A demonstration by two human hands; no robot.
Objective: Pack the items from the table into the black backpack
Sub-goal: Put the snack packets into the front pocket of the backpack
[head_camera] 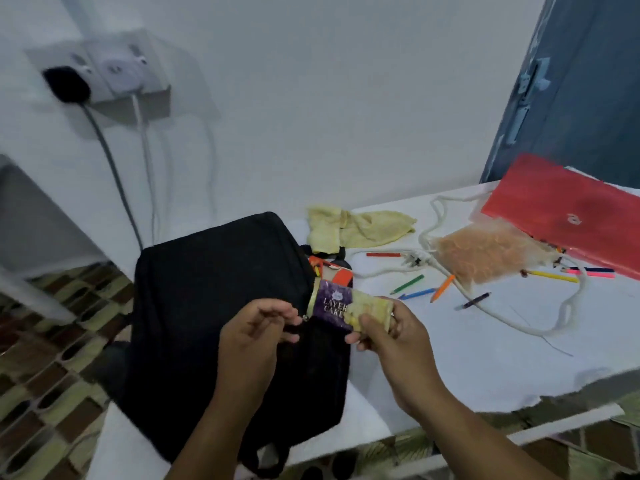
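"LAYER CAKE" in pale letters on the purple snack wrapper [332, 308]

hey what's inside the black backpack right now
At the black backpack opening, an orange-and-white item shows, and the right hand holds a layer cake packet partly in. Anything deeper is hidden by the fabric.

Single head-worn wide-angle view, no second view to overlap. It looks forward and down from close above the white-covered table [485, 358], near enough that both forearms enter from the bottom edge. The soft black fabric backpack [214, 306] sits centre-left, the flat red plastic folder [561, 209] far right. Upper half faces the white wall with its white socket box [114, 74]. Edges bend, fisheye style.
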